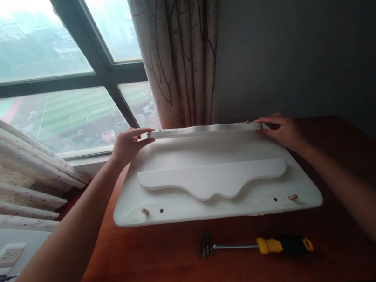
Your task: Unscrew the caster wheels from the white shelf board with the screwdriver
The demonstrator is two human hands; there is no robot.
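A white board (184,211) with rounded corners lies on the brown table. Along its far edge stands a narrow white panel (204,130), held at its left end by my left hand (132,144) and at its right end by my right hand (278,127). Thumb and fingers pinch it on each side. A second white panel with a wavy edge (213,179) lies flat on the board. Near the board's front corners stick up a left wooden dowel (145,211) and a right wooden dowel (293,198), each beside a dark hole.
In front of the board, several screws (204,245) lie beside a yellow and black screwdriver (277,245) on the table (150,269). Curtains (183,42) and a window stand behind. At the lower left is a wall socket (10,255) with a plug below it.
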